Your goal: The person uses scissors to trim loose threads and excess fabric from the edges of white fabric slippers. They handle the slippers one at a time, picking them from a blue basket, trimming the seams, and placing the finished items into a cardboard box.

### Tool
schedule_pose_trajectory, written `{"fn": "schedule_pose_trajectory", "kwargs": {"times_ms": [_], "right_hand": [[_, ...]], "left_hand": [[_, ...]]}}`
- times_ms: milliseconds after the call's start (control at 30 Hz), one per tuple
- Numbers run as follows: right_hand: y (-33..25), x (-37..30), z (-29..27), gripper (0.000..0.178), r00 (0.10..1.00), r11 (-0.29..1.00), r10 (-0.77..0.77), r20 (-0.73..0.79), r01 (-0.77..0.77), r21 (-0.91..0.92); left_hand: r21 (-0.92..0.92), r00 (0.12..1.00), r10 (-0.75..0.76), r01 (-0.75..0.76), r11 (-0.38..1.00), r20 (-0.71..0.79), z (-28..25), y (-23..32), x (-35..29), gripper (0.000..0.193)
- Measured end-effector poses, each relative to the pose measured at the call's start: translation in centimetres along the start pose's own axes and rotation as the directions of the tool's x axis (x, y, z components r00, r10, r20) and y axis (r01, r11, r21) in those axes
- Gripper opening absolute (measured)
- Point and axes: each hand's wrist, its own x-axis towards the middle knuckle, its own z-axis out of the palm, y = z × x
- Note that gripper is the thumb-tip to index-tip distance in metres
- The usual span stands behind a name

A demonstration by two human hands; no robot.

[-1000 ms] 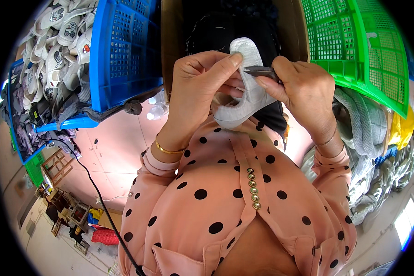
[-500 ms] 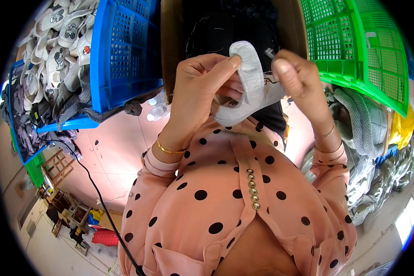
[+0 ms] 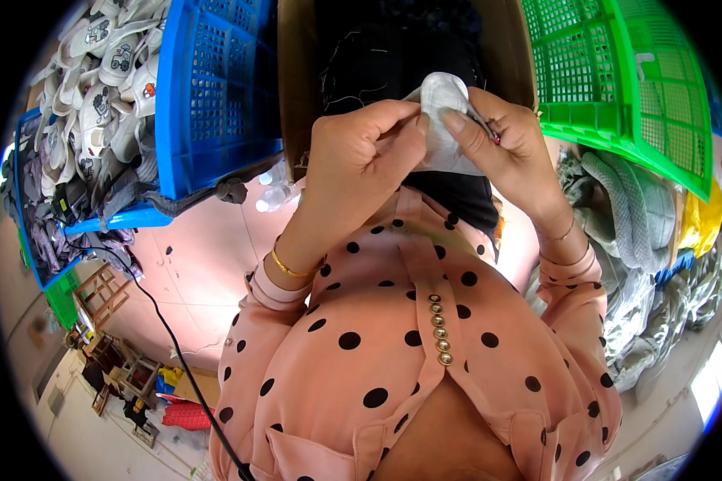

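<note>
A white fabric shoe upper is held up in front of my chest, its rounded end pointing away from me. My left hand pinches its left side between thumb and fingers. My right hand grips the opposite side, with the thumb pressed on the upper's face. A small dark, thin thing shows between the right fingers; I cannot make out what it is. Both hands nearly meet, and the lower part of the upper is partly hidden behind them.
On the left a blue plastic basket stands beside a heap of white shoe uppers with printed pictures. A green basket is at the right, above grey padded pieces. Beyond my hands is a cardboard box. A black cable runs at lower left.
My right hand has moved left and closed onto the upper, which it was apart from before. The upper has been turned and folded, so its open loop no longer shows.
</note>
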Motion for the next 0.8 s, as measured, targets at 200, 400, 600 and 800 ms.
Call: {"fn": "schedule_pose_trajectory", "kwargs": {"times_ms": [200,400,600,800], "right_hand": [[-1.2,-0.1,-1.1,0.033,0.956,0.89,0.286,0.068,-0.292,0.349],[-0.8,-0.3,-0.5,0.033,0.98,0.962,0.199,0.008,-0.196,0.192],[-0.1,-0.5,0.8,0.03,0.989,0.99,0.111,-0.097,-0.101,0.096],[0.0,-0.8,1.0,0.028,0.952,0.885,0.303,-0.035,-0.267,0.381]], "left_hand": [[0.344,0.856,0.379,-0.259,0.903,-0.352,-2.7,-2.4,3.0,0.017],[0.418,0.902,0.423,-0.353,0.837,-0.084,-0.7,0.1,1.1,0.014],[0.618,0.827,0.56,-0.415,0.668,-0.05,0.6,-0.4,1.4,0.009],[0.836,0.722,0.691,-0.358,0.417,-0.035,-0.1,-3.3,2.6,0.005]]}}
